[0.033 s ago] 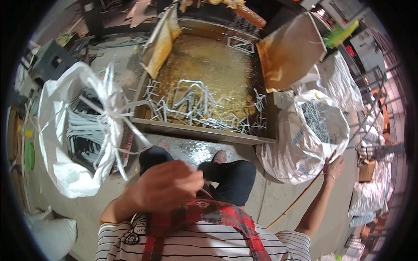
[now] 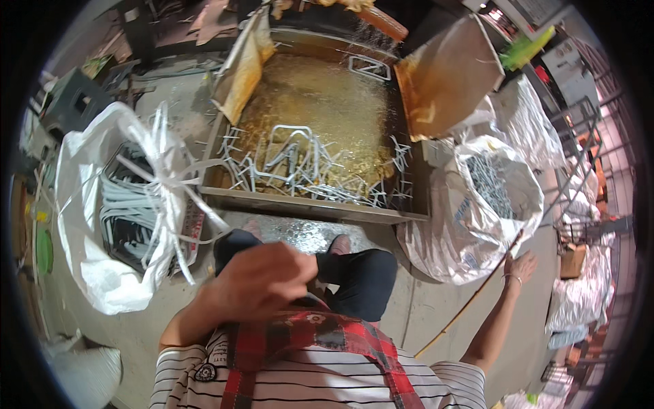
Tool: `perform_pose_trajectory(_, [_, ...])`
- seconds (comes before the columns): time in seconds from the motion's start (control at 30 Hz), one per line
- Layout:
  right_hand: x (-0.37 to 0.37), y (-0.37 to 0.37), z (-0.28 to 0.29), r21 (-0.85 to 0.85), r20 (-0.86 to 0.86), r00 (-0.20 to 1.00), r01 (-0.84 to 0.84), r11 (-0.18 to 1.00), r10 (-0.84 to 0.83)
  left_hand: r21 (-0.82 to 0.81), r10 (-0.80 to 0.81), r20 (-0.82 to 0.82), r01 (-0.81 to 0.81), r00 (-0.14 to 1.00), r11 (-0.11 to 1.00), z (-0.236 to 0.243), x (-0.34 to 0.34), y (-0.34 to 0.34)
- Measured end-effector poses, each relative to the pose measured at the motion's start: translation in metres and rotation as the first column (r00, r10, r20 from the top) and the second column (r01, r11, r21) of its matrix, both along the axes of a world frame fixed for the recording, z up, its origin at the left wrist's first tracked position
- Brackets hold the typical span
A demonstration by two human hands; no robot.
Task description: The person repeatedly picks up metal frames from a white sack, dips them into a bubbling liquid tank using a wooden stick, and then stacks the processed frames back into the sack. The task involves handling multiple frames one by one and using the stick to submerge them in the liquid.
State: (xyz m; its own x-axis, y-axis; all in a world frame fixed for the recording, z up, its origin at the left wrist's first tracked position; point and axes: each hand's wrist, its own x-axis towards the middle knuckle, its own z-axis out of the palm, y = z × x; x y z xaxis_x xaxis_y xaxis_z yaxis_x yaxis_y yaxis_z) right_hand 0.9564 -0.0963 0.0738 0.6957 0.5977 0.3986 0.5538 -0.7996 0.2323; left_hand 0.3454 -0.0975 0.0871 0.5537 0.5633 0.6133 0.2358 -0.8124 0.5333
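My left hand (image 2: 266,281) is in front of my chest, over the top of a red-and-black checked apron (image 2: 272,334). Its fingers are curled in and blurred, and whatever they hold is hidden. Out to the right, my right hand (image 2: 521,267) has its fingers stretched out beside a thin brown stick (image 2: 470,303). The stick slants from near the thumb down toward my right side; whether the thumb touches it I cannot tell. Just beyond that hand stands a white woven sack (image 2: 443,235) with many small grey metal pieces (image 2: 489,184) inside.
Ahead lies a shallow metal tray (image 2: 320,206) of brownish liquid, holding bent metal rods and frames (image 2: 315,153). Rusty panels (image 2: 449,82) rise at its sides. An open white sack (image 2: 92,266) of grey bent frames (image 2: 126,211) stands at left. More sacks (image 2: 579,300) line the far right.
The view has shifted slightly. My left hand has moved a little up and left, and the fingers of my right hand look more spread beside the stick.
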Motion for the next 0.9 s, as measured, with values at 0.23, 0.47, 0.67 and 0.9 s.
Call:
perform_pose_trajectory(0.23, [0.102,-0.113,-0.152,-0.133,-0.627,0.713,0.298,0.945,-0.313,-0.732,0.363,0.183,-0.12,0.914,0.671,-0.07,0.045,0.049])
perform_pose_trajectory(0.47, [0.08,-0.155,-0.222,0.07,-0.537,0.76,0.473,0.878,-0.366,-0.822,0.336,0.113,-0.102,0.935,0.56,-0.104,0.057,0.071])
perform_pose_trajectory(0.67, [0.125,-0.125,-0.219,0.29,-0.631,0.766,0.385,0.876,-0.127,-0.817,0.385,-0.003,-0.224,0.923,0.531,-0.122,0.026,0.065])
perform_pose_trajectory(0.9, [0.181,-0.11,-0.229,0.278,-0.77,0.638,0.321,0.906,0.01,-0.852,0.371,0.027,-0.173,0.928,0.494,-0.119,0.048,0.071])
